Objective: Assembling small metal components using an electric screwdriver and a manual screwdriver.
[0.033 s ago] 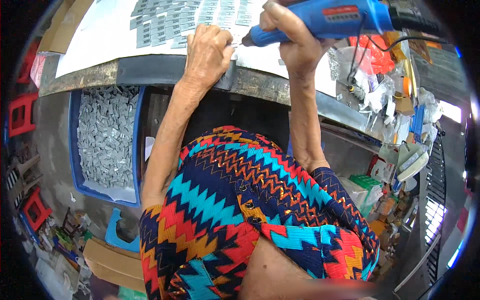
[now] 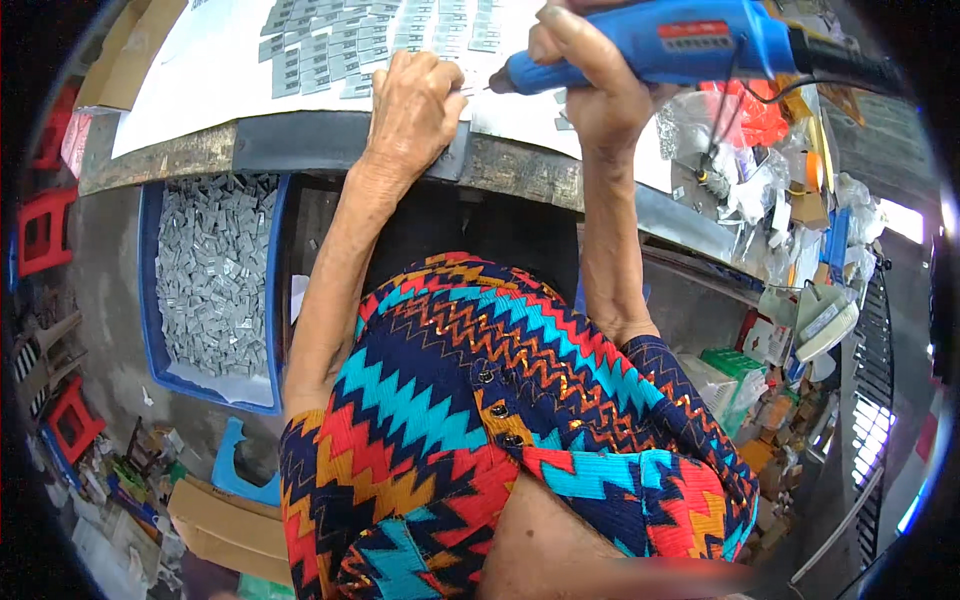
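My right hand (image 2: 590, 75) grips a blue plastic electric screwdriver (image 2: 660, 45), its thin tip against small flat grey metal pieces (image 2: 350, 50) on the worktable (image 2: 300, 140). My left hand (image 2: 415, 105), fingers curled, presses down beside that tip. Below the worktable's edge, a blue crate (image 2: 150, 300) holds more grey pieces.

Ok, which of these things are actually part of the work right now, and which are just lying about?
In use: blue power tool gripped in right hand; left hand pressing on small grey pieces laid on white sheet.

Lying about: blue bin of grey pieces, red stools, cardboard, clutter of packets.

Right hand (image 2: 590, 75) grips blue power tool (image 2: 660, 45); left hand (image 2: 415, 105) seemingly steadies grey pieces (image 2: 350, 45).
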{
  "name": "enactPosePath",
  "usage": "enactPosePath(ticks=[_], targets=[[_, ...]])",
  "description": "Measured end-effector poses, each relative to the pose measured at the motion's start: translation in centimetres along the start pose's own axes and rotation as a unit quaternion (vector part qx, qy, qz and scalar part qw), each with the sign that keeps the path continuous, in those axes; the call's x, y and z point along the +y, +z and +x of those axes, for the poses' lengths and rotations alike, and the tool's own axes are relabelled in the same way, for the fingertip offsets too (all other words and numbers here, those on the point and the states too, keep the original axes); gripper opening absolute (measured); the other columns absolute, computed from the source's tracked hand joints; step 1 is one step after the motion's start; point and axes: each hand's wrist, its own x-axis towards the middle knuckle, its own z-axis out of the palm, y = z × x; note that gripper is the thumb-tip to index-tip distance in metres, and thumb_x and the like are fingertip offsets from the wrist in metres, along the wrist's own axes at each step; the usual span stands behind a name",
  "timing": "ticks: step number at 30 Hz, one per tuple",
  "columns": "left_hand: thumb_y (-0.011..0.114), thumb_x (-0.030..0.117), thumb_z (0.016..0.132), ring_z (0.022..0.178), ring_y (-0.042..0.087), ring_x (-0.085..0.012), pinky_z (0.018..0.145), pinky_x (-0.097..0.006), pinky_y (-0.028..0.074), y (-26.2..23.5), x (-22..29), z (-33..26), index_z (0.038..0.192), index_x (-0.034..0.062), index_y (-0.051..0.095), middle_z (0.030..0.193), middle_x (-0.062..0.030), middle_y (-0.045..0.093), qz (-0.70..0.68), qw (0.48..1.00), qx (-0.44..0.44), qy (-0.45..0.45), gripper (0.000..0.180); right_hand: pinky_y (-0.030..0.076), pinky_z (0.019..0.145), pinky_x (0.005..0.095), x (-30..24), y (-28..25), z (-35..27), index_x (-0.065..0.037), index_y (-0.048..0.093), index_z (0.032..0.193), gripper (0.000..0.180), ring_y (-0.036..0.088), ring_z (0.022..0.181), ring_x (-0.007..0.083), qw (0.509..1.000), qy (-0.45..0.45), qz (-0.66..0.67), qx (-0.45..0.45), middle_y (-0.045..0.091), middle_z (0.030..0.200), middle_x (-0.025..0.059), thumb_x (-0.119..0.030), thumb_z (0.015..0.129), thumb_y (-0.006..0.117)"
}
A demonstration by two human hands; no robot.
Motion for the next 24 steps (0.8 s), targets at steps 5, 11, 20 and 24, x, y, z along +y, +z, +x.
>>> enactPosePath(ticks=[5, 11, 20, 24], targets=[[0.064, 0.012, 0.072, 0.083, 0.053, -0.0222, 0.076, -0.037, 0.039, 0.1, 0.1, 0.3, 0.083, 0.0041, 0.063, 0.081, -0.0061, 0.061, 0.021, 1.000, -0.012, -0.003, 0.013, 0.046, 0.052, 0.0277, -1.8, -2.8, 0.0, 0.001, 0.049, 0.095, 0.023, 0.053, 0.054, 0.0161, 0.993, -0.081, 0.085, -0.008, 0.055, 0.072, 0.0102, 0.003, 0.073, 0.057], [0.062, 0.012, 0.071, 0.082, 0.053, -0.0222, 0.076, -0.040, 0.038, 0.0, 0.8, 0.5, 0.079, 0.0034, 0.061, 0.081, -0.0074, 0.060, 0.024, 0.997, -0.058, -0.050, 0.011, 0.043, 0.062, 0.0367, -3.3, -6.9, -1.4, 0.006, 0.054, 0.100, 0.026, 0.054, 0.061, 0.0200, 0.992, -0.063, 0.110, 0.002, 0.057, 0.082, 0.0197, -0.001, 0.076, 0.048], [0.058, 0.015, 0.072, 0.075, 0.052, -0.0233, 0.070, -0.041, 0.035, 3.1, 4.4, 0.9, 0.076, 0.0044, 0.060, 0.074, -0.0090, 0.058, 0.024, 0.998, -0.054, -0.024, 0.011, 0.047, 0.055, 0.0316, -5.1, -7.8, -2.1, 0.007, 0.053, 0.093, 0.022, 0.054, 0.054, 0.0181, 0.988, -0.090, 0.105, 0.062, 0.056, 0.075, 0.0188, 0.003, 0.072, 0.054], [0.061, 0.012, 0.074, 0.080, 0.053, -0.0235, 0.070, -0.037, 0.036, 5.6, 6.9, 1.0, 0.082, 0.0050, 0.060, 0.080, -0.0078, 0.059, -0.023, 0.999, -0.030, 0.014, 0.011, 0.045, 0.059, 0.0340, -5.1, -8.3, -2.1, 0.007, 0.055, 0.096, 0.023, 0.054, 0.059, 0.0195, 0.991, -0.096, 0.065, 0.071, 0.056, 0.079, 0.0191, 0.001, 0.073, 0.053]])
